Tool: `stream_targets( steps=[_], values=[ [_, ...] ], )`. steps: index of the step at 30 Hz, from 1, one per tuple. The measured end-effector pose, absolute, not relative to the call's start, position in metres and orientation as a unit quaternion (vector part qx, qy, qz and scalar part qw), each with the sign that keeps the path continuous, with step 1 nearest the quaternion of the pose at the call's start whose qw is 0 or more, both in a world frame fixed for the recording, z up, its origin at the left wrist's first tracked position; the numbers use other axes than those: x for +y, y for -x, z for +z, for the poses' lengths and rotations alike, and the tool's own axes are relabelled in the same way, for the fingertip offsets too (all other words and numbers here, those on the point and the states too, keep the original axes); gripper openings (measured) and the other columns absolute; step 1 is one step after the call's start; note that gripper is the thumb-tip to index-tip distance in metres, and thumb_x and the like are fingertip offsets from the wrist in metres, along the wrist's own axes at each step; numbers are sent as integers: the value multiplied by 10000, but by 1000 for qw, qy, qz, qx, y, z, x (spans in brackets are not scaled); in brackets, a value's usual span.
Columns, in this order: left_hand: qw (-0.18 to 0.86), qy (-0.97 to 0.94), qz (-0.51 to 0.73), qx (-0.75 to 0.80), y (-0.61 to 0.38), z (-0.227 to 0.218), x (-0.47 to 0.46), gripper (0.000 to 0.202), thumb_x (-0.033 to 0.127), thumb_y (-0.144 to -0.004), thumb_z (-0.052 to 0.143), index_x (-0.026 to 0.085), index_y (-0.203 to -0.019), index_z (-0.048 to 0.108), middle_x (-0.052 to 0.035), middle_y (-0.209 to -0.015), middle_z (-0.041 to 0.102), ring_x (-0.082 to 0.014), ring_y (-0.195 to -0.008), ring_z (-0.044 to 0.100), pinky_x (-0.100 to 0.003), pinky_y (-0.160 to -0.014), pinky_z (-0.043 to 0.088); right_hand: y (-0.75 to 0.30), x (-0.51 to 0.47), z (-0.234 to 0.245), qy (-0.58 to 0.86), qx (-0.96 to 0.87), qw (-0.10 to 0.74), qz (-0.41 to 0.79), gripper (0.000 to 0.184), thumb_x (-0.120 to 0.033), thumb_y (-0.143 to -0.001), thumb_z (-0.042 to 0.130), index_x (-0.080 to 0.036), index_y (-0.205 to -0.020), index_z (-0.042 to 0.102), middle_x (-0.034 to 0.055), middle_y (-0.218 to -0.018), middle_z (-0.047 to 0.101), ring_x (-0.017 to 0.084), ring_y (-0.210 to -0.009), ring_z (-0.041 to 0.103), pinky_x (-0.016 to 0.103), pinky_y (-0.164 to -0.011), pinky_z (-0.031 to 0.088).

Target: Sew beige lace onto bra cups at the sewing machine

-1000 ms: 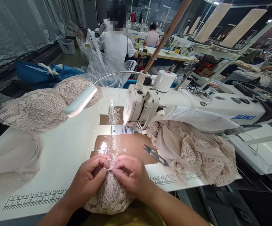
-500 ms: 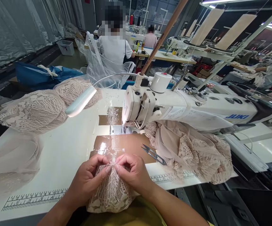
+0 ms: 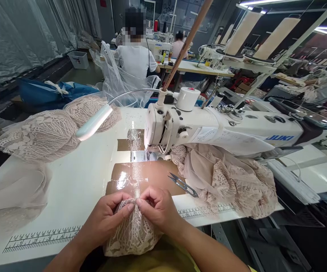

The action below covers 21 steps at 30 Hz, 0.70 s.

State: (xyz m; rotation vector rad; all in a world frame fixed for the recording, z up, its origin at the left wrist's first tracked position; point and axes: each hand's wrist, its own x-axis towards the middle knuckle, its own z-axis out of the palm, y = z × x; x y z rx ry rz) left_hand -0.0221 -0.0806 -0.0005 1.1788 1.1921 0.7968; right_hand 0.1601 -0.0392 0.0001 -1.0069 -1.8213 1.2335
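Between my hands hangs a beige lace piece (image 3: pixel 135 236), gathered at its top edge and draping over the table's front edge toward my lap. My left hand (image 3: pixel 111 215) pinches that edge between thumb and forefinger. Close beside it, my right hand (image 3: pixel 159 209) pinches the same edge, thumb and finger pressed together. Just beyond my hands lies a brown taped patch (image 3: pixel 149 173) on the table. Thread snips (image 3: pixel 183 185) rest at its right end. Past the patch stands a white sewing machine (image 3: pixel 186 124), whose needle area is partly hidden by its head.
Lace cups (image 3: pixel 43 132) are piled at the table's left, with sheer fabric (image 3: pixel 14 189) nearer me. A heap of lace and mesh (image 3: pixel 231 177) lies under the machine arm. A lamp (image 3: pixel 94 122) on a bent neck overhangs the table. A co-worker (image 3: pixel 136 56) sits ahead.
My fingertips have shifted slightly along the lace edge, which now looks a little more spread between them. The camera view has moved slightly; both pinches remain.
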Motion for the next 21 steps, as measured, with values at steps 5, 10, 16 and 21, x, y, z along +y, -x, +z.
stream_targets(
  steps=[5,10,16,21],
  values=[
    [579,-516,339,533,21,2,-86,321,452,-872,547,152,-782,618,-11,-707,553,-141,-661,489,-228,-603,419,-169,-33,7,348,-717,335,503,153,-285,-831,630,-161,-915,657,10,-784,653,116,-688,570,194,-609,417],
    [573,-526,335,532,17,3,-86,328,453,-871,546,154,-745,592,14,-658,491,-119,-621,428,-206,-564,368,-170,-31,14,303,-765,304,480,86,-197,-827,612,-150,-771,658,-23,-669,595,89,-627,517,182,-604,378],
    [606,-517,336,502,16,6,-87,285,437,-838,603,153,-834,625,-5,-736,553,-136,-682,475,-218,-610,406,-171,-35,14,302,-757,304,494,105,-158,-814,570,-138,-738,640,-38,-610,540,77,-562,461,177,-539,340],
    [614,-502,330,512,16,6,-87,294,439,-837,600,149,-786,614,6,-687,528,-127,-641,449,-217,-581,389,-178,-30,16,300,-746,305,511,190,-227,-895,516,-142,-858,682,8,-749,644,106,-678,561,193,-639,405]
  ],
)
